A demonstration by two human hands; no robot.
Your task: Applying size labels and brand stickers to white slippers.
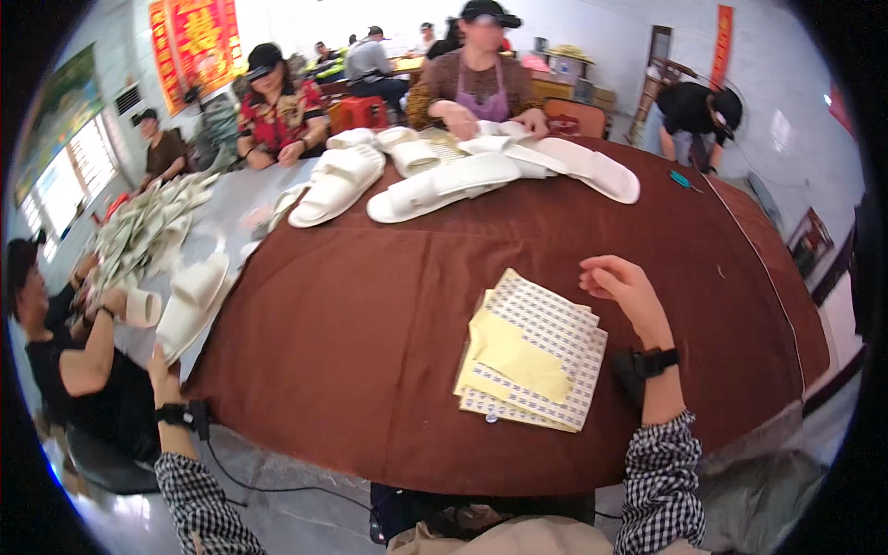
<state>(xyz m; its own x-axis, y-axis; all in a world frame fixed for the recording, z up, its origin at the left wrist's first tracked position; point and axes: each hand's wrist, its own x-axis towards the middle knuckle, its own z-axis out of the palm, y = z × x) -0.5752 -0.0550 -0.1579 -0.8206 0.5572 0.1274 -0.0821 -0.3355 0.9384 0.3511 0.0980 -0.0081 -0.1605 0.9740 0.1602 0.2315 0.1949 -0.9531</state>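
the slipper [191,305] is at the left, off-white, beside the edge of the brown cloth [324,324]. the left hand [163,370] has its fingers closed on the slipper's near end; whether the slipper is lifted or resting, i cannot tell. the sheets [523,356], yellow and white with rows of small marks, lie in an uneven stack on the cloth, right of centre. just past their upper right corner is the right hand [624,289], fingers curled and thumb close to them, the gap narrow; whether it pinches anything small, i cannot tell. farther back, a heap of white slippers [444,185] lies along the cloth's far side, with a green tool [683,179] to its right. a pale pile [153,227] covers part of the grey table [236,190]. opposite sits a person in a purple apron [483,88], hands at the heap.
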